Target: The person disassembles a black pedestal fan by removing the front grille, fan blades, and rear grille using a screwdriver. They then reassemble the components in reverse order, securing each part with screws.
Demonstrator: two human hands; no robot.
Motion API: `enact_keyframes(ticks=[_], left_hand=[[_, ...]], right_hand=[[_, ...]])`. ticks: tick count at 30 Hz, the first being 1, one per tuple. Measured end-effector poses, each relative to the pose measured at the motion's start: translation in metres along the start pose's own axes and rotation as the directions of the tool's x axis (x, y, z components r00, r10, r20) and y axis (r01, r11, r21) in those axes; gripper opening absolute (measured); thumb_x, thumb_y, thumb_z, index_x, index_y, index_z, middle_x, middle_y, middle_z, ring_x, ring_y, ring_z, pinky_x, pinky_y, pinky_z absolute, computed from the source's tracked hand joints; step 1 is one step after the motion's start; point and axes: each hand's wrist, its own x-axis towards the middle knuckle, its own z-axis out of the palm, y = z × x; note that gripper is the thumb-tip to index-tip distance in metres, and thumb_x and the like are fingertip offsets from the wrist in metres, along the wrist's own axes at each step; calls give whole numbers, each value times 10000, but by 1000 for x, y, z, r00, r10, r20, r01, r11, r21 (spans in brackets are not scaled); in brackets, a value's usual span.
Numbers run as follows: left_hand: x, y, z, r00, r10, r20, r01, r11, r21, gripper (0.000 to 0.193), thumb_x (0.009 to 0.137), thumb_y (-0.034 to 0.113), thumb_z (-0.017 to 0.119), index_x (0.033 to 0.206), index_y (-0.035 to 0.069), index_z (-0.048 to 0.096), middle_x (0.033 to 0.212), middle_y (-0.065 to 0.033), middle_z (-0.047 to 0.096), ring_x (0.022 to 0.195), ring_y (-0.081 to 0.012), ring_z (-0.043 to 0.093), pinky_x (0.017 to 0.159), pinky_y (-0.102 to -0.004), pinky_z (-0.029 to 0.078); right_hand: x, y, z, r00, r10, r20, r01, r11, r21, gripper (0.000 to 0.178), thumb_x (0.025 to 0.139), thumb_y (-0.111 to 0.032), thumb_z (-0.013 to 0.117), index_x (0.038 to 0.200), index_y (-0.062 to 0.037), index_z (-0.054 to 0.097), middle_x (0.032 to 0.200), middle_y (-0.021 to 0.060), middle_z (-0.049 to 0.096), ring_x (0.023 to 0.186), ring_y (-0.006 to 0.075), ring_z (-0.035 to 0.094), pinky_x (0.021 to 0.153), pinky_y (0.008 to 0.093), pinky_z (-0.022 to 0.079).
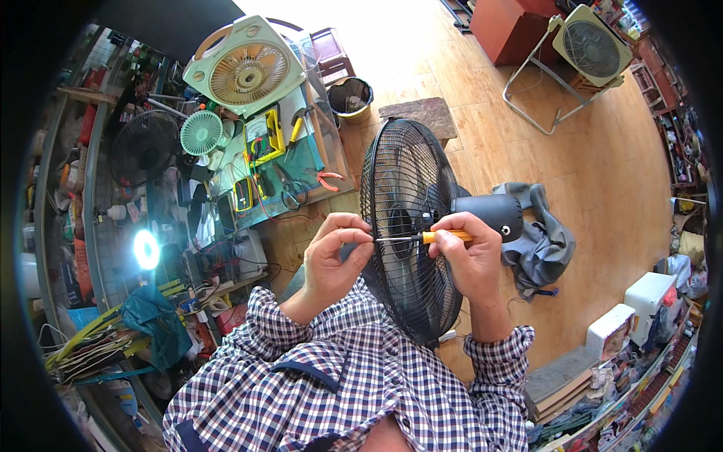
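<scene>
A black fan stands upright in front of me, its wire cage facing left and its dark motor housing at the back. My right hand is closed around the orange handle of a screwdriver. The screwdriver's thin shaft runs left across the cage to the rim. There my left hand pinches with thumb and forefinger, right by the screwdriver's tip. Whatever lies between those left fingertips is hidden or too small to make out.
A glass-topped table at the left carries a box fan, pliers, scissors and a yellow multimeter. Beyond it is a bucket. A grey cloth lies on the floor; another fan stands far right.
</scene>
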Motion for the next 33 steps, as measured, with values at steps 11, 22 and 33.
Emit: enact_keyframes(ticks=[11, 22, 33], left_hand=[[0, -6, 1, 999, -42, 14, 42, 997, -62, 120, 974, -28, 763, 1088, -37, 726, 1238, -115, 619, 1136, -194, 624, 1011, -321, 511], [-1, -13, 3, 1000, 17, 0, -17, 998, -56, 116, 987, 8, 774, 1086, -38, 735, 1225, -113, 631, 1093, -176, 663, 926, -283, 563], [-3, -14, 4, 1000, -2, -13, 1, 997, -81, 124, 981, -5, 776, 1094, -31, 733, 1234, -114, 626, 1097, -175, 655, 928, -285, 559]], right_hand=[[-5, 5, 6, 995, 11, -103, -7, 999, 38, 105, 983, -27, 663, 1013, 47, 730, 893, 90, 748, 763, 118, 731, 728, 262, 612], [-5, 5, 3, 996, -83, -36, 84, 996, 24, 100, 967, 14, 656, 1019, 49, 735, 942, 87, 733, 800, 132, 734, 751, 267, 610], [-6, 8, 4, 996, -91, -22, 92, 995, 28, 117, 952, 45, 656, 1033, 50, 740, 949, 87, 704, 815, 134, 721, 755, 264, 594]])
